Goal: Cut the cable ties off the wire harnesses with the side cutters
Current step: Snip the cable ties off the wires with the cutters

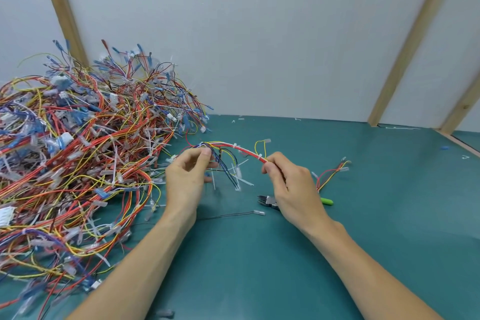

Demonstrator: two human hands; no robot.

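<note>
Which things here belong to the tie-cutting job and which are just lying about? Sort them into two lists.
Belong to the job:
- wire harness, held by left hand and right hand
- white cable ties on it
- side cutters, on the mat
- pile of harnesses

Lying about:
- cut tie scraps
- loose black wire
- wooden battens

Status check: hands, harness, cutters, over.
Left hand and right hand both grip one harness above the mat. White ties still on it. Cutters lie on mat under right hand, unheld.
</note>
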